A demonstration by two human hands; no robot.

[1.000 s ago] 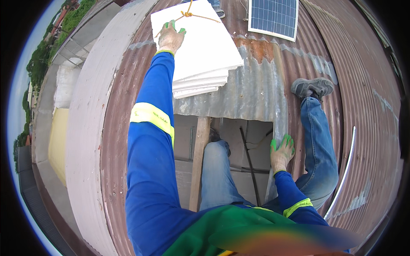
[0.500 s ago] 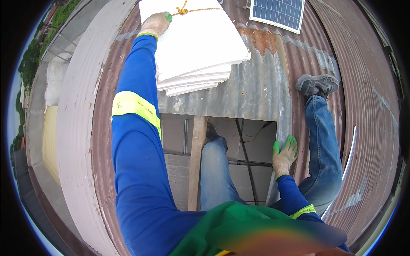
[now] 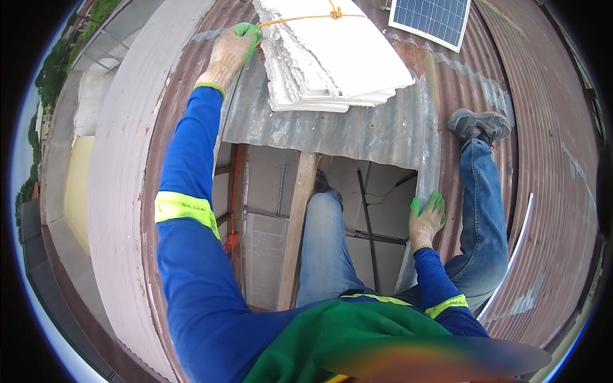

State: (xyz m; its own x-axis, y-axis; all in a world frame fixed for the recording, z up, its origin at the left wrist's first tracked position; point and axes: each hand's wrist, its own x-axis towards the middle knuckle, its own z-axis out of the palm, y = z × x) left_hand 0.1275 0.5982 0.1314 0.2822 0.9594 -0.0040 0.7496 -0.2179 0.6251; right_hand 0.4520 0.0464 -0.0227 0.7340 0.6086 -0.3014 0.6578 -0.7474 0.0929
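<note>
A stack of white foam boards (image 3: pixel 345 48) lies on the corrugated metal sheet at the top of the view, its left side rough and crumbled. Around it runs a yellow rope (image 3: pixel 300 20) with a knot on top. My left hand (image 3: pixel 231 54), in a pale glove with green fingertips, is closed on the rope at the stack's left edge. My right hand (image 3: pixel 427 223), gloved alike, rests with fingers spread on the metal roofing (image 3: pixel 429 156) beside the opening's right edge.
An opening in the roof shows a wooden beam (image 3: pixel 297 230), a dark rod (image 3: pixel 367 223) and ceiling panels below. One leg (image 3: pixel 327 249) goes down into it; my other shoe (image 3: pixel 479 125) stands on corrugated roofing at right. A solar panel (image 3: pixel 431 19) lies at the far right.
My left hand has gone from the stack's top to its left edge, drawing the rope leftward. The stack sits farther right and away, baring its crumbled side. My right hand stays put.
</note>
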